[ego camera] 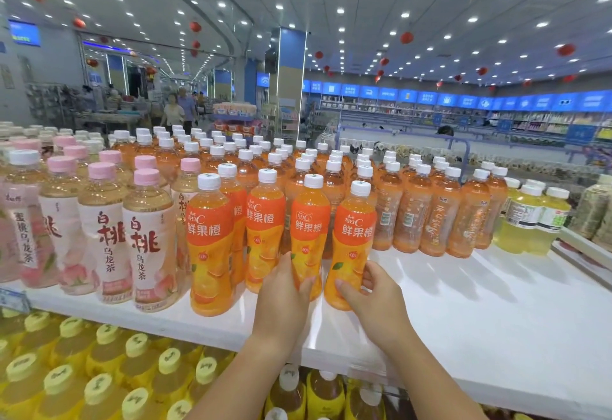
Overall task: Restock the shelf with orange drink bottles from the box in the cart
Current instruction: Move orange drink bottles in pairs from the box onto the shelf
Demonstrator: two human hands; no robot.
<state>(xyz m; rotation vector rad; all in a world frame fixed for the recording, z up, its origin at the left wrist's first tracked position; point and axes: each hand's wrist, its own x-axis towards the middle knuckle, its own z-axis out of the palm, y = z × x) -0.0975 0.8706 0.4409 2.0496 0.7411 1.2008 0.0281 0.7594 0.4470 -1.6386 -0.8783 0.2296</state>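
Several orange drink bottles with white caps stand in a front row on the white top shelf [463, 313]. My left hand [281, 290] grips the lower part of one orange bottle [309, 221], which stands upright on the shelf. My right hand [371, 293] holds the base of the rightmost orange bottle [354, 231], which tilts slightly right. Two more orange bottles [208, 237] stand to the left. The box and the cart are out of view.
Pink-capped peach tea bottles [145, 241] fill the shelf's left. Paler orange bottles [440, 211] and yellow-green bottles [533, 217] stand at the back right. Bare shelf surface lies right of my hands. Yellow-capped bottles [99, 383] fill the lower shelf. People walk far down the aisle.
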